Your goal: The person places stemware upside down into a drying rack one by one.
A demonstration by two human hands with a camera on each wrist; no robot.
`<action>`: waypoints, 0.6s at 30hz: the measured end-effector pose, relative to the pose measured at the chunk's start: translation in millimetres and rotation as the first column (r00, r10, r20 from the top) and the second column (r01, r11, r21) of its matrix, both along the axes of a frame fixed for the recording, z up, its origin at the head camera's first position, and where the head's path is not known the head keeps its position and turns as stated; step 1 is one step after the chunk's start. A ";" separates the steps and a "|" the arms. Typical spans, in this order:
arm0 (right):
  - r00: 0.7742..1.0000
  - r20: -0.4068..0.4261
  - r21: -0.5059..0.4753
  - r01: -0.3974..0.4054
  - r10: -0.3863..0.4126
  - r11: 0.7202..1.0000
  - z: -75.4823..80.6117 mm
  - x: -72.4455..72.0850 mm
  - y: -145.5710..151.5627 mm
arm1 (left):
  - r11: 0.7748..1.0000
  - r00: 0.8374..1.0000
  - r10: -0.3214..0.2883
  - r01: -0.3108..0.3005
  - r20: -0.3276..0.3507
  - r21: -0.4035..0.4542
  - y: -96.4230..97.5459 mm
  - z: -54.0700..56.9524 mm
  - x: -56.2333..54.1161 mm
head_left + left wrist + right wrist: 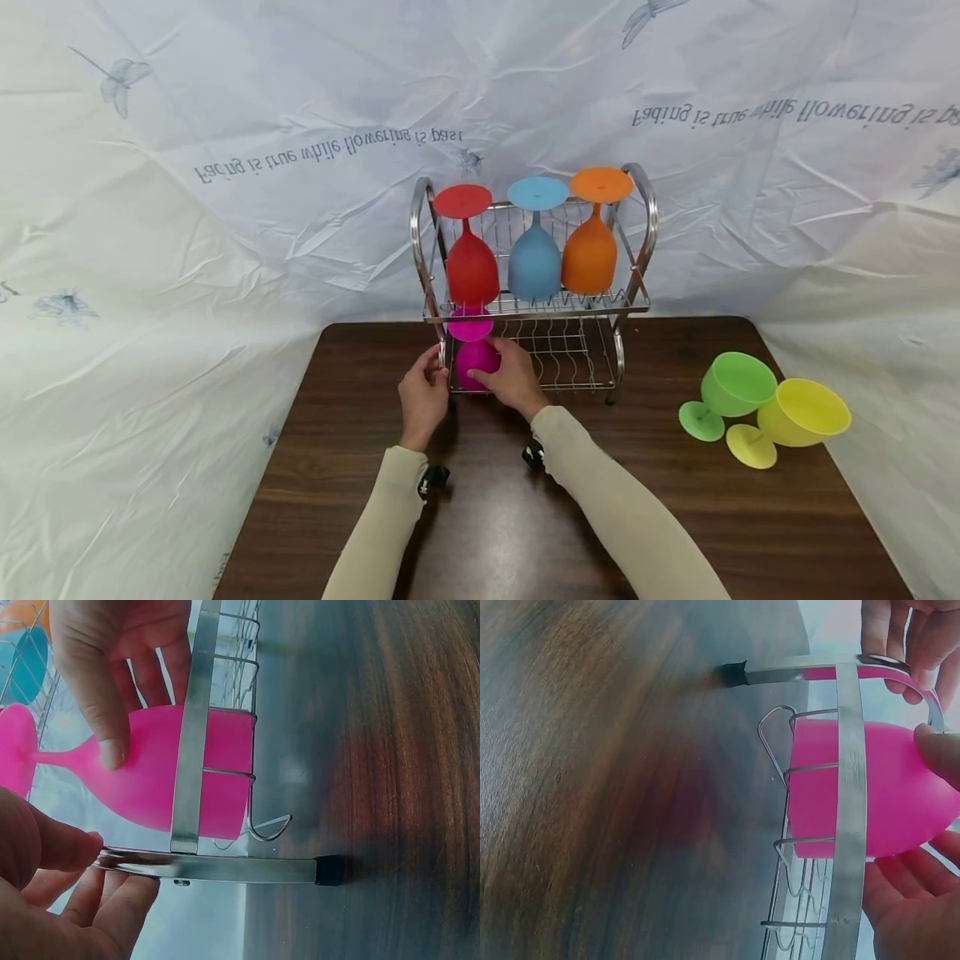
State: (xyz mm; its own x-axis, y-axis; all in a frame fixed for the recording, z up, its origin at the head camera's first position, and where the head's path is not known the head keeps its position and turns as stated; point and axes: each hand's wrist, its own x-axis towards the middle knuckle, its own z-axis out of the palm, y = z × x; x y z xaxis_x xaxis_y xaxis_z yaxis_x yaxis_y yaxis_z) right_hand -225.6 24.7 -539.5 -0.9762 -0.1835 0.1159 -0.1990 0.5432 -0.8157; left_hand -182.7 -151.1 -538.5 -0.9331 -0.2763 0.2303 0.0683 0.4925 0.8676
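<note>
A magenta goblet [477, 358] sits upside down at the left end of the lower tier of a two-tier metal dish rack [540, 315]. My right hand [516, 379] holds its bowl, thumb on the near side and fingers round the far side. In the left wrist view, the goblet's bowl [154, 769] stands behind the rack's flat front bar, its rim down at the wire bottom. My left hand [425, 398] pinches the rack's front left post [225, 868] between thumb and fingers.
Upside down on the upper tier stand a red goblet [472, 271], a blue goblet [535, 265] and an orange goblet [590, 260]. A green goblet [738, 385] and a yellow goblet [802, 414] lie tilted on the right of the brown table [487, 533]. A printed white sheet hangs behind.
</note>
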 end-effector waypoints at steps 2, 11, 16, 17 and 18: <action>1.000 0.006 -0.004 -0.003 0.003 1.000 0.9 0.8 1.8 | 1.000 1.000 0.004 -0.004 0.002 0.000 0.8 1.0 0.6; 1.000 0.005 -0.006 0.018 -0.018 1.000 8.5 8.7 13.8 | 1.000 1.000 0.007 -0.007 0.000 -0.011 1.4 0.1 0.6; 0.999 -0.033 0.018 0.020 -0.019 1.000 13.2 16.4 26.6 | 1.000 1.000 0.011 -0.011 -0.005 -0.019 1.4 -0.5 0.4; 0.999 -0.040 0.026 0.020 -0.019 0.999 14.0 18.1 29.5 | 1.000 1.000 0.012 -0.012 -0.004 -0.018 1.2 -0.5 0.3; 0.999 -0.047 0.029 0.020 -0.018 0.999 15.1 19.8 32.4 | 1.000 1.000 0.013 -0.013 -0.006 -0.019 1.2 -0.5 0.4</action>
State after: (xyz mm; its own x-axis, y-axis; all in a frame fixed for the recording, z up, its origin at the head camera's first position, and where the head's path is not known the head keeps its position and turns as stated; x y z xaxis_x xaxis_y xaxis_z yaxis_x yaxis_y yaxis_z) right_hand -205.8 57.1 -524.4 -0.9730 -0.1692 0.1566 -0.2264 0.5711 -0.7890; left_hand -182.3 -149.9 -539.1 -0.9280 -0.2836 0.2415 0.0673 0.5101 0.8575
